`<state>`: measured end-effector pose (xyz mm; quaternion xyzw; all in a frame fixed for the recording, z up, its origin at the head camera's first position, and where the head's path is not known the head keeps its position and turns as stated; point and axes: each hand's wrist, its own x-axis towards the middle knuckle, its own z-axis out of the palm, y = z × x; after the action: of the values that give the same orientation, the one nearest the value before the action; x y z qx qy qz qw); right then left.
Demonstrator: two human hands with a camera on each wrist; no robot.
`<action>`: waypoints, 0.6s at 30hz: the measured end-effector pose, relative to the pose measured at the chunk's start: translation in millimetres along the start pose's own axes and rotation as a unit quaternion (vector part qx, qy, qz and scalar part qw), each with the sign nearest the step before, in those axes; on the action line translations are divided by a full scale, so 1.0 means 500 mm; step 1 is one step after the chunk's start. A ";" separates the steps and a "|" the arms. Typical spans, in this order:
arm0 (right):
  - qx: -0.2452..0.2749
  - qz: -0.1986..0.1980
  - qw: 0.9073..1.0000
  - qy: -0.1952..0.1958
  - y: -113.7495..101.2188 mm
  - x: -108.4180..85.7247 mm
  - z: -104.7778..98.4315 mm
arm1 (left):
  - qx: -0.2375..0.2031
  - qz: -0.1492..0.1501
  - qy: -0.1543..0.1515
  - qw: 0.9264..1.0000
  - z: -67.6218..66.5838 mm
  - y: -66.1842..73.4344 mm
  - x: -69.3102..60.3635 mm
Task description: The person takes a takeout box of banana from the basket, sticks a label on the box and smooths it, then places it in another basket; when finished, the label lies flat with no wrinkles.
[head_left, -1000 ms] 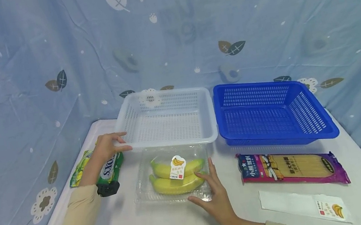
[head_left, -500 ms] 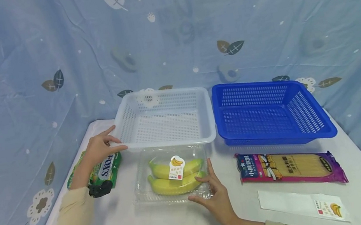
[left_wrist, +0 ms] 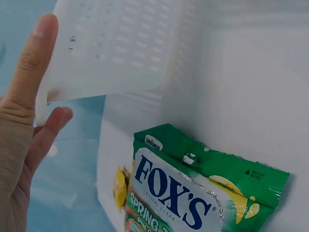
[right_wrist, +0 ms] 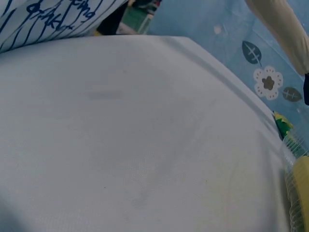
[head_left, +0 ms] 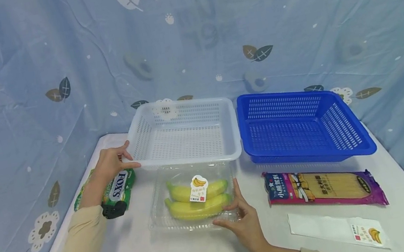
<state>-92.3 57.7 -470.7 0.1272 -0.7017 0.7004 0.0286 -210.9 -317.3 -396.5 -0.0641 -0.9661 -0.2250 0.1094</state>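
Observation:
In the head view my left hand (head_left: pixel 113 164) holds the front left corner of the white basket (head_left: pixel 188 161). The left wrist view shows the basket's rim between thumb and fingers. Just in front of the basket lies a clear plastic clamshell box (head_left: pixel 161 220) with two bananas (head_left: pixel 199 206) and a banana label (head_left: pixel 198 188) on its lid. My right hand (head_left: pixel 247 224) grips the box's front right corner, thumb on the front edge and a finger along the right side. Only the box's edge (right_wrist: pixel 292 193) enters the right wrist view; that hand is out of it.
Beneath my left forearm lies a green FOX'S candy bag (head_left: pixel 120 187), close to the basket in the left wrist view. A blue basket (head_left: pixel 310 155) stands right of the white one. Before it lie a spaghetti pack (head_left: pixel 323 189) and a white paper strip with a banana label (head_left: pixel 337 230).
My left hand has slid a little left along the white basket's rim. My right hand's middle finger has come down from the lid to the box's front right corner. The view has shifted slightly.

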 end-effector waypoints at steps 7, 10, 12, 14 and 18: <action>0.000 0.020 1.000 -0.003 -0.015 -0.006 -0.004 | -0.004 0.000 0.001 1.000 -0.001 0.003 0.001; -0.006 0.033 0.999 -0.004 -0.028 -0.008 -0.005 | -0.007 -0.003 0.001 1.000 0.000 0.004 0.001; -0.010 0.041 0.999 -0.007 -0.039 -0.010 -0.006 | -0.008 -0.004 0.002 1.000 0.001 0.004 0.000; -0.012 0.047 0.999 -0.011 -0.051 -0.012 -0.006 | -0.008 -0.006 0.002 1.000 0.001 0.003 -0.001; -0.006 0.071 0.997 -0.014 -0.078 -0.014 -0.007 | -0.010 -0.008 0.001 1.000 0.001 0.004 -0.002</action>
<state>-77.6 62.7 -434.3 0.0865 -0.7132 0.6950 -0.0300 -209.8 -315.5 -396.6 -0.0569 -0.9642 -0.2354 0.1076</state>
